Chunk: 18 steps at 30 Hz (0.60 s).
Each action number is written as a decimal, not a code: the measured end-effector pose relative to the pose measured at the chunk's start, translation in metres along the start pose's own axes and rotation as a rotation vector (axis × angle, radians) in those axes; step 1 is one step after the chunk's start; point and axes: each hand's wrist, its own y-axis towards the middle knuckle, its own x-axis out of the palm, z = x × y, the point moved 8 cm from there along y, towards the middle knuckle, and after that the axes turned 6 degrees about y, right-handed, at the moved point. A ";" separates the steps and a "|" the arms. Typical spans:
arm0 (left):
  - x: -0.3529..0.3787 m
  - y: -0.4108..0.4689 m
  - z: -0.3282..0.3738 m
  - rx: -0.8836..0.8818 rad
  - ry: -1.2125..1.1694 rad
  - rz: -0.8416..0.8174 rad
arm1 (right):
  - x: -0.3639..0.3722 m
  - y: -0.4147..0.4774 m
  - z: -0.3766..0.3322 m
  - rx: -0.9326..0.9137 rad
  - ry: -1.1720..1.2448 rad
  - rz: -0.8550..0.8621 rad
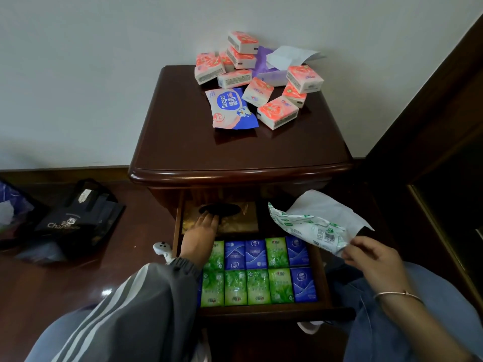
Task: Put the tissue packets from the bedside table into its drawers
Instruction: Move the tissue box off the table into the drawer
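Several pink tissue packets (277, 112) lie heaped at the back of the dark wooden bedside table (235, 152), beside a blue-and-white wipes pack (231, 108) and a purple tissue pack (269, 71). The open drawer (324, 283) below holds two rows of green and blue tissue packets (257, 273) and a gold tissue box (235, 218) at the back. My left hand (202, 229) rests flat on that gold box, fingers spread. My right hand (371, 257) pinches a green-and-white soft tissue pack (311, 228) above the drawer's right side, a white sheet sticking out of it.
A dark tote bag (78, 218) and a purple bag (10, 202) lie on the wooden floor at left. A white object (162, 249) sits by the drawer's left edge. A dark bed frame (431, 126) rises at right. My knees are at the bottom.
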 end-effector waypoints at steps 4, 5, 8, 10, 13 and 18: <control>0.015 -0.024 0.006 -0.014 0.017 -0.085 | -0.003 0.001 -0.009 -0.091 -0.129 -0.001; 0.016 -0.028 0.005 -0.009 0.001 -0.107 | -0.003 0.000 -0.015 -0.147 -0.188 0.005; 0.015 -0.036 0.001 0.004 -0.052 -0.179 | 0.007 -0.011 -0.033 -0.360 -0.335 -0.023; 0.012 -0.043 -0.001 0.006 -0.058 -0.216 | 0.020 -0.021 -0.042 -0.495 -0.472 -0.068; 0.003 -0.056 -0.007 -0.024 -0.045 -0.205 | 0.046 -0.035 -0.048 -0.661 -0.734 -0.112; -0.009 -0.086 -0.039 -0.218 -0.142 -0.132 | 0.086 -0.037 -0.045 -0.791 -1.053 -0.116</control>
